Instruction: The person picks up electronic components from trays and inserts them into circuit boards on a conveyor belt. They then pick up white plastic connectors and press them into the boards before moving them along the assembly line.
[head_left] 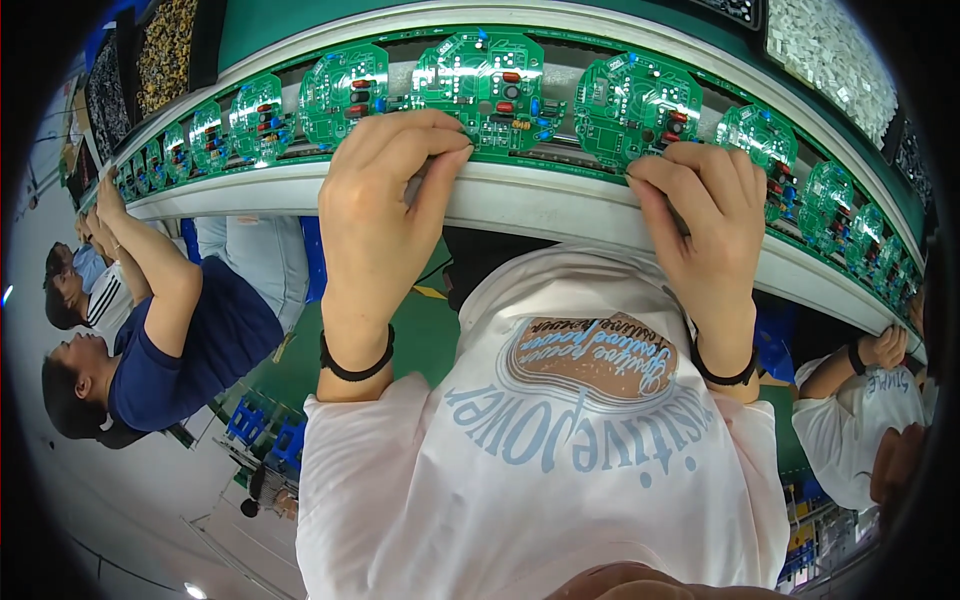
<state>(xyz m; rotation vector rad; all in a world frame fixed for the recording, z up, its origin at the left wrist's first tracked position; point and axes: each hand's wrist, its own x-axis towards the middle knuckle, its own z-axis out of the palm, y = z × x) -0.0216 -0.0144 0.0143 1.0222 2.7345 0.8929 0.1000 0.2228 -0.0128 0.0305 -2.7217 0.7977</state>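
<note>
My left hand [378,190] is closed in a pinch, thumb and forefinger meeting at the near edge of a green circuit board [470,75] with red, black, blue and white components. My right hand [700,200] pinches in the same way by the near edge of the neighbouring circuit board [640,105]. Anything between the fingertips of either hand is too small or hidden to make out. Both boards lie in a long row of similar ones on a pale metal rail [545,200], and both wrists rest near its front edge.
Bins of small parts stand behind the rail: yellowish ones [165,50] at the far left, clear white ones [835,65] at the far right. A person in a dark blue shirt [205,335] works along the rail to the left. Another person's hand [882,350] is at the right.
</note>
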